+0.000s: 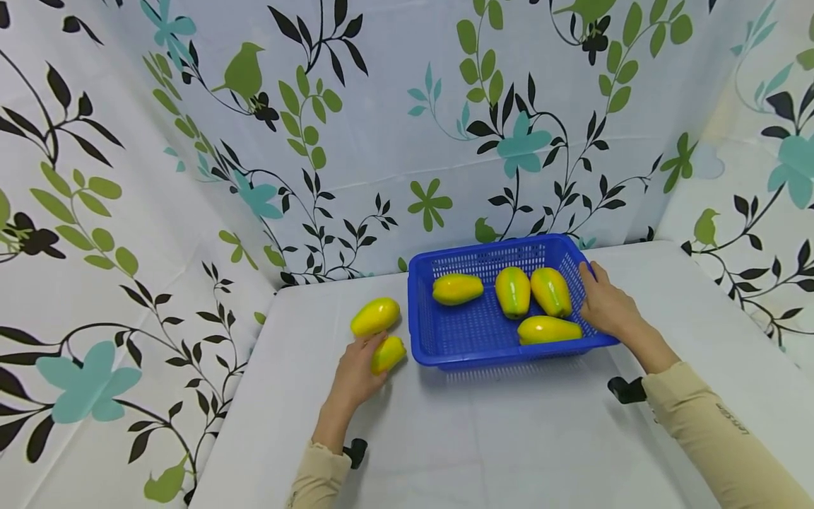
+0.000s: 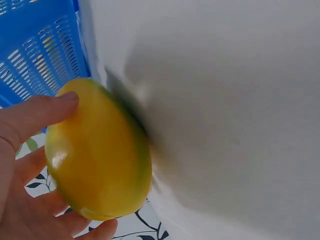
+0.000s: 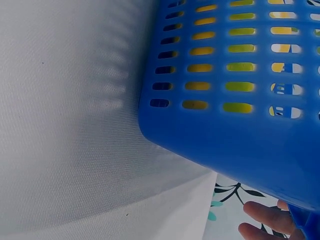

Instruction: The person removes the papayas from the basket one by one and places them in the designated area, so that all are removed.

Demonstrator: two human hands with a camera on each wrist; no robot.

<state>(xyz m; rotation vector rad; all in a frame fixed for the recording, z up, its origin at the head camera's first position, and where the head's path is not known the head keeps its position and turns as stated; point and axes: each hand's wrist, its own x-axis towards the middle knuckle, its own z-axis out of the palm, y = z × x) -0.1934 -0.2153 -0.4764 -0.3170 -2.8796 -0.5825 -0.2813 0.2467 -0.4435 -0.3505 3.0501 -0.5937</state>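
Left hand [image 1: 359, 371]: grip spread to fruit width, thumb and fingers round a yellow fruit [image 1: 389, 355] low over the surface [image 1: 509, 431], left of the basket. Second fruit [image 1: 375, 317] just beyond. Right hand [image 1: 607, 304] grips blue basket [image 1: 509, 353] by its right rim; four fruits [image 1: 511, 292] inside.

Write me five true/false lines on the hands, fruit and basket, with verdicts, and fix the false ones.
1. The left hand holds a yellow fruit. True.
2. The right hand grips the rim of the basket. True.
3. The basket is green. False: the basket is blue.
4. The basket contains only two fruits. False: it contains four fruits.
5. Another loose fruit lies on the table, left of the basket. True.
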